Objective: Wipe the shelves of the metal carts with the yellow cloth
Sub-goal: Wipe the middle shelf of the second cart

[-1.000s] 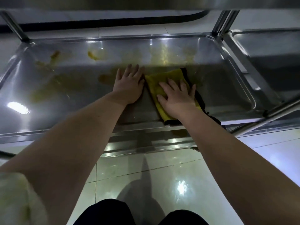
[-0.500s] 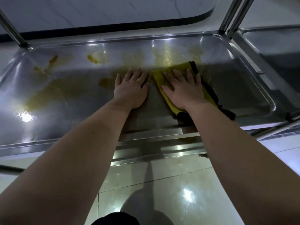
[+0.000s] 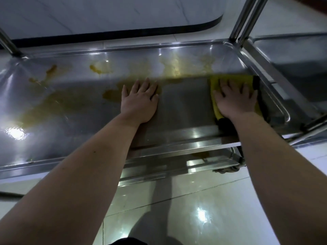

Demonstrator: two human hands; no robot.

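Observation:
A steel cart shelf (image 3: 185, 110) fills the middle of the head view, smeared with yellow-brown stains (image 3: 53, 103) over its left and far parts. My right hand (image 3: 235, 99) presses flat, fingers spread, on the yellow cloth (image 3: 230, 79) with a black edge, near the shelf's right end. My left hand (image 3: 139, 101) rests flat on the bare metal at the shelf's middle, beside a stain. The strip between my hands looks clean and dark.
A second cart's shelf (image 3: 292, 55) adjoins on the right, with upright steel posts (image 3: 244, 20) between the two. Another post (image 3: 7, 43) stands at the far left. A lower shelf (image 3: 177, 165) shows beneath the front rim, and glossy tiled floor (image 3: 194, 209) lies below.
My right hand has slid the cloth to the right, away from my left hand, leaving a cleaner strip. My left hand has stayed put.

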